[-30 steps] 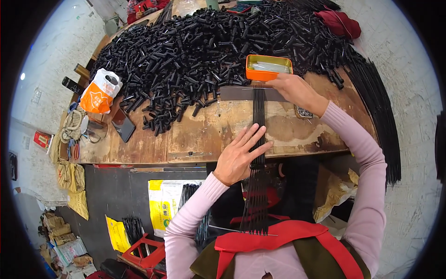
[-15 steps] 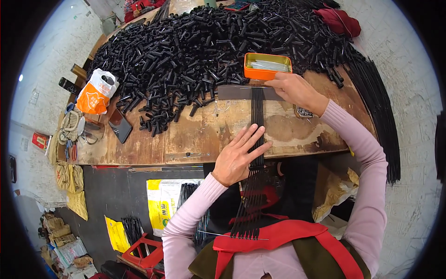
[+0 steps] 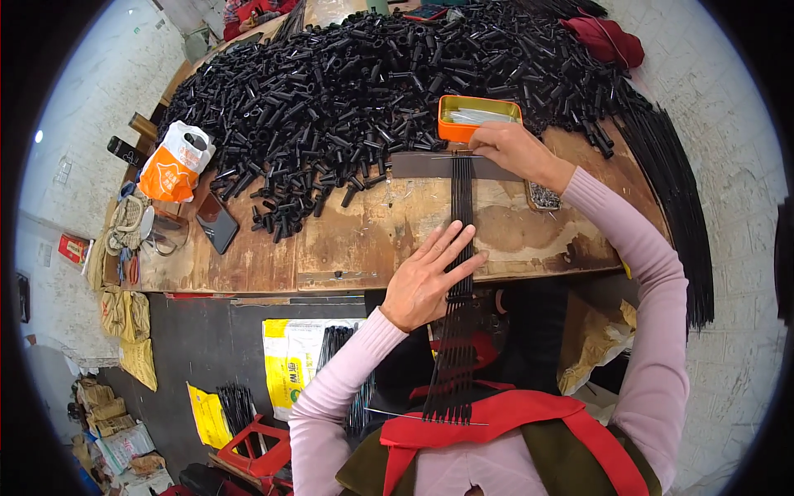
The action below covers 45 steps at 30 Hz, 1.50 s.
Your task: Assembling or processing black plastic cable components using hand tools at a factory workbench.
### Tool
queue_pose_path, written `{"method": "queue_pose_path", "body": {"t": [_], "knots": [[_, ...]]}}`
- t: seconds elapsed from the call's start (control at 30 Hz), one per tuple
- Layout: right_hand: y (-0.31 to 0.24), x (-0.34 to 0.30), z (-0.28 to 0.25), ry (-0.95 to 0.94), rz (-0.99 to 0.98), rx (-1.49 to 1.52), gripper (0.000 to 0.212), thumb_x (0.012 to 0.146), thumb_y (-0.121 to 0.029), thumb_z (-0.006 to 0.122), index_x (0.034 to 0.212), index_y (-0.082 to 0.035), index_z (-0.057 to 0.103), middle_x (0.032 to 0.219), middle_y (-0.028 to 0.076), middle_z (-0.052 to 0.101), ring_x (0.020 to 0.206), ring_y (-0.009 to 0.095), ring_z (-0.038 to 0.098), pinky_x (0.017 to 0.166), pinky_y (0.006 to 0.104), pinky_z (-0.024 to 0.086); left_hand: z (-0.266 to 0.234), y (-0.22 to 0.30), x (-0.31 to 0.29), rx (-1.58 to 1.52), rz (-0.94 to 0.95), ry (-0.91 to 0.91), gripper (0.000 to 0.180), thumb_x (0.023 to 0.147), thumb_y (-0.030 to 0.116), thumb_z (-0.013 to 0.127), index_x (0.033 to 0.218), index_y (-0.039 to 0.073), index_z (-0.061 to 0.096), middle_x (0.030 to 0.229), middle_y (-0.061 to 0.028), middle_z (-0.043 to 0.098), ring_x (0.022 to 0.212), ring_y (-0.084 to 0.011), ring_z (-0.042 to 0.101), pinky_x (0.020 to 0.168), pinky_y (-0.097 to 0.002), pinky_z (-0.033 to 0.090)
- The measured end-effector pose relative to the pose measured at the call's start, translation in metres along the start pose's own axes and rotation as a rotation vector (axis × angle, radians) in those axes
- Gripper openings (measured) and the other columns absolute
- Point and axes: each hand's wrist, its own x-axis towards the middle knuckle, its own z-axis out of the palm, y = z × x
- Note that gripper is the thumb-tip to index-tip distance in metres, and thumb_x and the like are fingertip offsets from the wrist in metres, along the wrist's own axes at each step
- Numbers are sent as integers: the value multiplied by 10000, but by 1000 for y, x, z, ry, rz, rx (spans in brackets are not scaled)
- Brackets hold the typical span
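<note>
Left hand flat, fingers spread, pressing a row of thin black rods onto the near edge of the wooden table; rods lie side by side, near ends overhanging toward the lap. Far ends butt on a dark strip, where the right hand pinches at them beside the orange tin. Looks early: big pile of black tubes behind, none on the rods.

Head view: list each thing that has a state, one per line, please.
Left hand: open, flat on the black rods.
Right hand: fingers pinched at the rods' far ends, by the dark strip.
Black rods: side by side, overhanging the table edge.
Orange tin: lidless, holding pale pieces.
Black tubes: heaped loose.
Phone: screen dark.
</note>
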Motion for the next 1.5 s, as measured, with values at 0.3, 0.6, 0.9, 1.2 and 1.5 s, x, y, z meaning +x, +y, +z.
{"method": "queue_pose_path", "body": {"t": [0.3,0.6,0.9,1.2,1.5], "knots": [[-6,-5,0,30,1,-29,142,853,-56,619,958,11,684,924,144,671,915,324,645,828,400,510,-2,-1,-2,31,-5,-34,758,635,-60,576,1356,170,540,1522,-127,377,1432,-326,315,1173,-480,262],[-4,-7,-2,14,4,-20,138,859,-42,609,977,-1,667,930,138,655,913,324,638,827,402,506,0,1,-2,84,-19,-63,752,669,-38,570,1379,205,517,1543,-96,353,1453,-313,275,1184,-525,192],[-1,-7,-2,2,11,-10,140,856,-26,618,988,-11,663,937,115,651,926,302,630,833,382,498,-1,2,-1,140,-21,-75,763,672,-29,580,1386,232,513,1554,-102,328,1455,-315,269,1187,-530,179],[-3,-3,-1,3,-5,38,108,872,-32,609,971,4,634,924,132,654,913,299,636,826,378,499,-1,2,-1,125,-21,-79,764,673,-14,592,1392,232,506,1548,-113,334,1450,-315,279,1187,-521,183],[-4,0,0,-12,-3,26,105,872,-45,614,964,4,631,929,137,655,920,303,634,827,381,497,-2,0,-1,132,-11,-84,695,717,118,653,1389,221,509,1538,-128,345,1440,-321,298,1176,-512,212]]}}
